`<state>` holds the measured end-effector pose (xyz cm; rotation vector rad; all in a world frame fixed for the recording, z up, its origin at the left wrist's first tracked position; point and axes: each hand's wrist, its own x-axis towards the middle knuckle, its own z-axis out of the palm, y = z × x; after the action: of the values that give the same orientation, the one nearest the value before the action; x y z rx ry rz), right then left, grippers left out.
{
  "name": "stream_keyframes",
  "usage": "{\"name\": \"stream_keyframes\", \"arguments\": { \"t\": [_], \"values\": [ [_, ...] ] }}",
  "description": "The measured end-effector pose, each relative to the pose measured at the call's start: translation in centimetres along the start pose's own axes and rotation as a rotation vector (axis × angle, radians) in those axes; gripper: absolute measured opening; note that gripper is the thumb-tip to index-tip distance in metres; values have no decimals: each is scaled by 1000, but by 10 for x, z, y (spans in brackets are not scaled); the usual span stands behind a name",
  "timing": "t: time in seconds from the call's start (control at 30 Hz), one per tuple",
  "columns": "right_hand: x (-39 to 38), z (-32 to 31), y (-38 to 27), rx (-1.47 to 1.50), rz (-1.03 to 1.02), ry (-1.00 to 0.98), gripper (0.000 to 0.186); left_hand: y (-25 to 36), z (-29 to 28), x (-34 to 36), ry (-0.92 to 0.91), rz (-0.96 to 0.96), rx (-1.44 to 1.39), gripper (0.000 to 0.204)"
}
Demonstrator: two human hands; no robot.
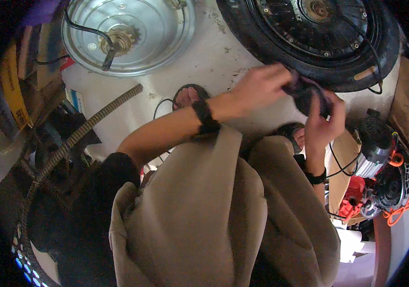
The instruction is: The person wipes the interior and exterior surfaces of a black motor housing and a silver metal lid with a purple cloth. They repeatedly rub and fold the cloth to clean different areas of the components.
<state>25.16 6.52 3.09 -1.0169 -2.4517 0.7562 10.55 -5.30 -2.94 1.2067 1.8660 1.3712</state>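
Observation:
A dark, soft-looking piece, cloth-like (pixel 305 95), is held up between my two hands, over the near edge of a black-tyred wheel (pixel 281 45). My left hand (pixel 264 86) is blurred, with its fingertips closed on the upper left part of the piece. From the right, my right hand (pixel 326 122) grips the other side, thumb and fingers around it. Motion blur hides the piece's exact kind. A black band circles each wrist. Farther left lies a silver hub wheel (pixel 151 40) with a toothed sprocket, and a black cable at its axle.
A ribbed rod (pixel 96 115) slants across the left side, near cardboard boxes (pixel 15 91). At right, a cardboard box (pixel 341 162) stands beside a grey finned motor (pixel 374 153), red parts (pixel 352 196) and an orange cord (pixel 400 210). My sandalled feet are on the pale floor (pixel 214 57).

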Motion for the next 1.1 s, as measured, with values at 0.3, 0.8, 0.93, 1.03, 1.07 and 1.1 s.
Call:
{"name": "stream_keyframes", "arguments": {
  "t": [0.3,0.8,0.93,1.03,1.07,1.1],
  "values": [
    [15,-15,57,190,263,612,28,44,45,38,-90,160,-83,29],
    [-23,-22,44,-75,-105,529,34,31,-26,-65,-594,-359,-69,34],
    [0,-24,39,223,302,697,37,57,14,-46,-555,-202,-112,28],
    [11,-34,42,475,697,712,32,71,13,-10,-696,-583,-501,23],
    [15,-37,44,887,840,681,33,72,14,-3,-693,-589,-496,23],
    [27,-44,35,931,964,535,34,72,14,3,-621,-732,-607,21]
  ]
}}
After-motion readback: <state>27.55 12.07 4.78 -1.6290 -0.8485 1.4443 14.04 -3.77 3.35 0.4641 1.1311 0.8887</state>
